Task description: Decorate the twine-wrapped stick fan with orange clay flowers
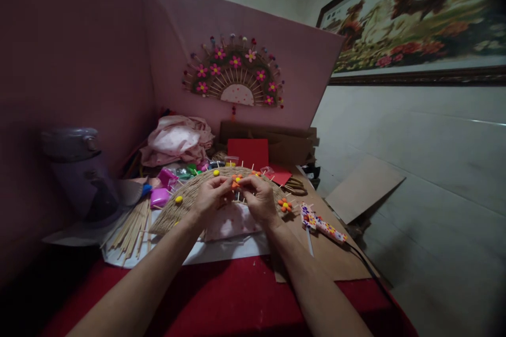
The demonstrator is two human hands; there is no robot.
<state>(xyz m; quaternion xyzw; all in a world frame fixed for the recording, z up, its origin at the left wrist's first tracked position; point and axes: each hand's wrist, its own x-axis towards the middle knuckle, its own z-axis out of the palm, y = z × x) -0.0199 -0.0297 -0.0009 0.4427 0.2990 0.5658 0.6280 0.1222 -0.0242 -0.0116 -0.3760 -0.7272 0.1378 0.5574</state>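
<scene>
A fan-shaped piece wound with tan twine lies on the table, with thin sticks poking out along its curved edge. Over its upper middle, my left hand and my right hand meet, fingertips pinched on an orange clay flower with a yellow centre. Whether that flower rests on the twine or is lifted off it, I cannot tell. Another orange flower sits at the fan's right end. Yellow clay dots mark its left side. Spotted pale cloth covers the inner part, partly behind my hands.
Right of the fan, a patterned glue gun with a cord lies on cardboard. Wooden sticks, a purple bottle and pink clay packs are at left. Behind are bundled cloth, red card and a finished fan.
</scene>
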